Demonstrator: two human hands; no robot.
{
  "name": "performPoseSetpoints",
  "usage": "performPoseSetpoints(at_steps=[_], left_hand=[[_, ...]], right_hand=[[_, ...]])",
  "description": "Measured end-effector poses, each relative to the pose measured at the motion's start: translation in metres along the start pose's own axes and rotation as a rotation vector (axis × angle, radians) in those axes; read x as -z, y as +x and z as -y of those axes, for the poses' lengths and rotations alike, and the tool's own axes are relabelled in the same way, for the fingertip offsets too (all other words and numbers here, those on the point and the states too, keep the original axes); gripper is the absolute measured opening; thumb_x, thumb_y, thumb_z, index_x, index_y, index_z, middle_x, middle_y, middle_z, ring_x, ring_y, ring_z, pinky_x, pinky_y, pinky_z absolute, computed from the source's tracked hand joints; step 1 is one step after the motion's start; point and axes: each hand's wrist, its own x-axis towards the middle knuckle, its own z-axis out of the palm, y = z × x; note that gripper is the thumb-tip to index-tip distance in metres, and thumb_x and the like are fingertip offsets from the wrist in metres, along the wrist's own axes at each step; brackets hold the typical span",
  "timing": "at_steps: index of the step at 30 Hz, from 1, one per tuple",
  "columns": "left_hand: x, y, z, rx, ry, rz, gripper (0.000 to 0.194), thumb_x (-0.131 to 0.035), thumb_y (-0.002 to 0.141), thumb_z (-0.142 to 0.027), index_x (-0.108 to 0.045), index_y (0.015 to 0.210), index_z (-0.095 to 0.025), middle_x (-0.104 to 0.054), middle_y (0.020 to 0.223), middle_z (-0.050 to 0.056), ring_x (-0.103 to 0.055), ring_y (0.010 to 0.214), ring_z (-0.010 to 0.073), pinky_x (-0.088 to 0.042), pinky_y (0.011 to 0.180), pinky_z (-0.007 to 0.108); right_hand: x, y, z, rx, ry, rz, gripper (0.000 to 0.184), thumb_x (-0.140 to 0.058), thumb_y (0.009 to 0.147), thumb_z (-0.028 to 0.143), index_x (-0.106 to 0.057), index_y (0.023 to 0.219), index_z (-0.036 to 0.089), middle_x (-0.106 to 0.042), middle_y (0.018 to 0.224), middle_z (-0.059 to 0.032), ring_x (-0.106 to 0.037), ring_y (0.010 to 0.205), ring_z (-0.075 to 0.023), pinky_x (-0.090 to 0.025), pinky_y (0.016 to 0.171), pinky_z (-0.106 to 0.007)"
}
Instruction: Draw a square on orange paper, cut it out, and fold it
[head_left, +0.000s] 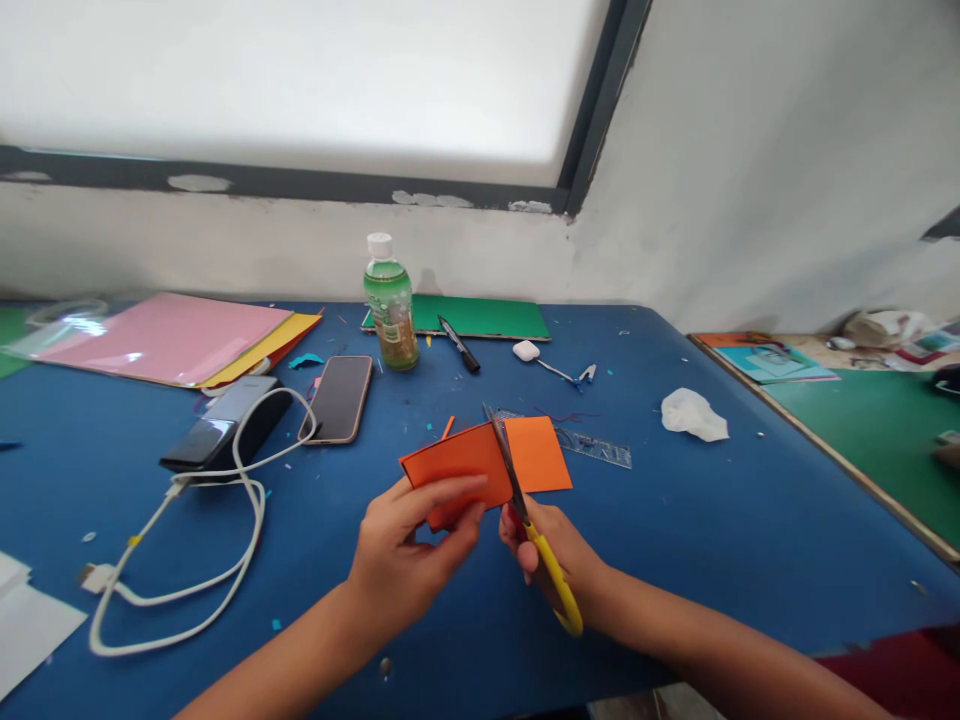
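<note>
Between the fingers and thumb of my left hand [409, 545] is a folded piece of orange paper [457, 462], raised off the blue table. My right hand [559, 545] is closed on a pair of scissors [551, 570] with yellow handles. The scissor blades point away from me and lie along the right edge of the folded paper. Whether they are cutting into it I cannot tell. Behind the blades a second orange paper piece [538, 455] lies flat on the table. It partly covers a clear ruler [596, 447].
A phone [339, 400], a power bank [225, 425] and a looped white cable [255, 520] are on the left. Farther back stand a green-capped-off bottle [390, 310], a black marker [459, 345] and a green board [480, 316]. Crumpled white tissue [694, 415] lies right.
</note>
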Motion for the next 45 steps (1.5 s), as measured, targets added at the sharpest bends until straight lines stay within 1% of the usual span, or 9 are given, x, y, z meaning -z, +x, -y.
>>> performPoseSetpoints(at_steps=[10, 15, 20, 27, 33, 39, 41, 43, 45], left_hand=[[-0.001, -0.003, 0.004, 0.025, -0.018, 0.016, 0.017, -0.065, 0.070, -0.013, -0.069, 0.085, -0.021, -0.066, 0.069, -0.001, -0.058, 0.053, 0.0085, -0.047, 0.049, 0.015], [-0.001, -0.002, 0.006, 0.175, -0.038, 0.056, 0.016, -0.065, 0.071, -0.017, -0.070, 0.085, -0.022, -0.069, 0.075, 0.001, -0.061, 0.058, 0.0114, -0.051, 0.053, 0.019], [0.002, 0.009, 0.021, 0.366, -0.048, 0.160, 0.019, -0.060, 0.074, -0.029, -0.070, 0.087, -0.019, -0.069, 0.079, 0.003, -0.060, 0.055, 0.0122, -0.050, 0.051, 0.022], [0.011, 0.029, 0.051, 0.418, 0.156, 0.407, 0.019, -0.053, 0.073, -0.028, -0.066, 0.082, -0.018, -0.068, 0.079, 0.003, -0.060, 0.063, 0.0161, -0.048, 0.062, 0.027], [0.022, 0.034, 0.057, 0.424, 0.156, 0.402, 0.042, -0.053, 0.074, -0.028, -0.049, 0.115, -0.019, -0.062, 0.088, 0.001, -0.059, 0.067, 0.0156, -0.048, 0.063, 0.028], [0.030, 0.038, 0.059, 0.418, -0.111, 0.271, 0.069, -0.058, 0.073, -0.026, -0.026, 0.134, -0.020, -0.058, 0.088, 0.002, -0.057, 0.065, 0.0133, -0.049, 0.058, 0.025], [0.032, 0.040, 0.059, 0.402, -0.160, 0.221, 0.068, -0.059, 0.072, -0.026, -0.028, 0.133, -0.019, -0.057, 0.091, 0.003, -0.056, 0.065, 0.0127, -0.049, 0.056, 0.024], [0.034, 0.042, 0.058, 0.388, -0.172, 0.179, 0.066, -0.060, 0.071, -0.026, -0.031, 0.130, -0.018, -0.057, 0.091, 0.003, -0.055, 0.063, 0.0119, -0.049, 0.054, 0.023], [0.036, 0.044, 0.057, 0.384, -0.166, 0.148, 0.065, -0.059, 0.071, -0.027, -0.031, 0.129, -0.017, -0.057, 0.091, 0.003, -0.055, 0.063, 0.0119, -0.049, 0.052, 0.023]], right_hand=[[0.002, 0.000, -0.005, -0.047, 0.066, -0.021, 0.039, -0.043, 0.080, 0.059, -0.042, 0.073, 0.021, -0.048, 0.057, 0.0039, -0.040, 0.041, -0.0086, -0.035, 0.040, -0.020], [0.027, 0.013, 0.008, -0.091, -0.305, -0.121, 0.040, -0.050, 0.076, 0.058, -0.045, 0.067, 0.020, -0.050, 0.056, 0.0031, -0.043, 0.048, -0.0107, -0.031, 0.046, -0.022], [0.045, 0.026, -0.005, -0.195, -0.791, -0.185, 0.029, -0.057, 0.075, 0.048, -0.053, 0.078, 0.019, -0.062, 0.070, -0.0016, -0.056, 0.060, -0.0159, -0.033, 0.052, -0.024], [0.044, 0.032, -0.024, -0.188, -0.943, -0.149, 0.028, -0.053, 0.080, 0.042, -0.056, 0.094, 0.017, -0.065, 0.092, -0.0079, -0.062, 0.079, -0.0229, -0.041, 0.060, -0.028], [0.040, 0.024, -0.013, -0.107, -1.013, -0.138, 0.032, -0.054, 0.082, 0.036, -0.057, 0.104, 0.012, -0.062, 0.103, -0.0131, -0.059, 0.094, -0.0252, -0.046, 0.077, -0.033], [0.026, 0.017, 0.019, 0.000, -1.092, -0.160, 0.035, -0.056, 0.081, 0.024, -0.055, 0.112, 0.008, -0.060, 0.107, -0.0171, -0.055, 0.098, -0.0288, -0.043, 0.086, -0.042], [0.011, 0.022, 0.025, 0.142, -1.074, -0.091, 0.040, -0.053, 0.084, 0.030, -0.052, 0.119, 0.010, -0.057, 0.117, -0.0150, -0.051, 0.107, -0.0264, -0.039, 0.094, -0.040], [-0.009, 0.033, 0.025, 0.374, -1.019, 0.070, 0.045, -0.048, 0.087, 0.036, -0.046, 0.126, 0.012, -0.049, 0.129, -0.0132, -0.043, 0.119, -0.0253, -0.030, 0.102, -0.041], [-0.028, 0.046, 0.020, 0.515, -0.960, 0.247, 0.046, -0.041, 0.090, 0.035, -0.039, 0.132, 0.015, -0.038, 0.139, -0.0101, -0.031, 0.128, -0.0243, -0.020, 0.107, -0.045]])
